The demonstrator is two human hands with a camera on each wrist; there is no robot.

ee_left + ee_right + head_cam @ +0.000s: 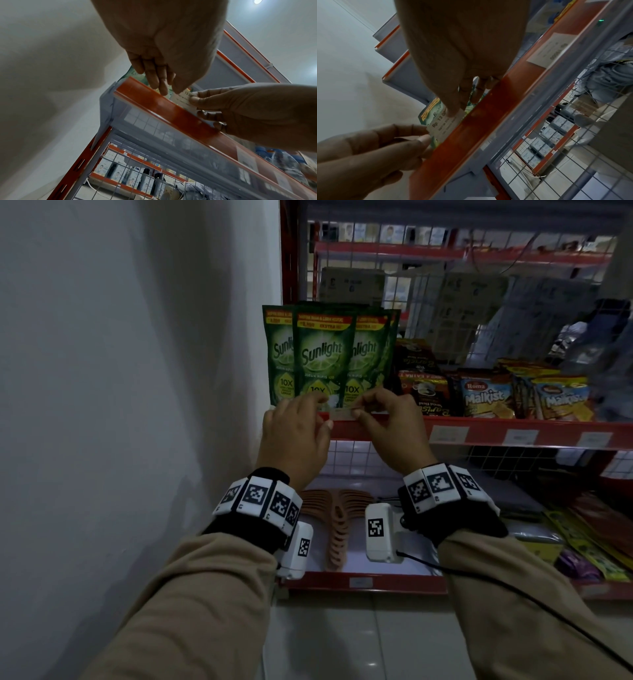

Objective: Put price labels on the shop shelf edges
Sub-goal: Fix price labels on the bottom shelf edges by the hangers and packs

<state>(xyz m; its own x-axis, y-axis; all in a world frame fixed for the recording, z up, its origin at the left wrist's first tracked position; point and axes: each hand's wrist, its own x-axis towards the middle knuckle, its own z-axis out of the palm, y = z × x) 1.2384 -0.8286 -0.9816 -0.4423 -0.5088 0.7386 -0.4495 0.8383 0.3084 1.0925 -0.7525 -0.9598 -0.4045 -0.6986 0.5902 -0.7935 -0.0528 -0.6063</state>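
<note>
The price label [444,126] is a small pale paper slip printed "Rp. 13 0…" over fainter lines. It sits at the top lip of the red shelf edge [376,430], in front of the green Sunlight pouches [325,357], at 12 o'clock from the wrists. The left hand [296,436] pinches its left end in a closed grip; the right hand [387,422] pinches its right end likewise. Only the wrist views show the print; the head view shows three other labels [520,437] along the edge toward 3 o'clock.

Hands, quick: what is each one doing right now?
Left hand: pinches the left end of the price label at the red shelf edge.
Right hand: pinches the label's right end.
</note>
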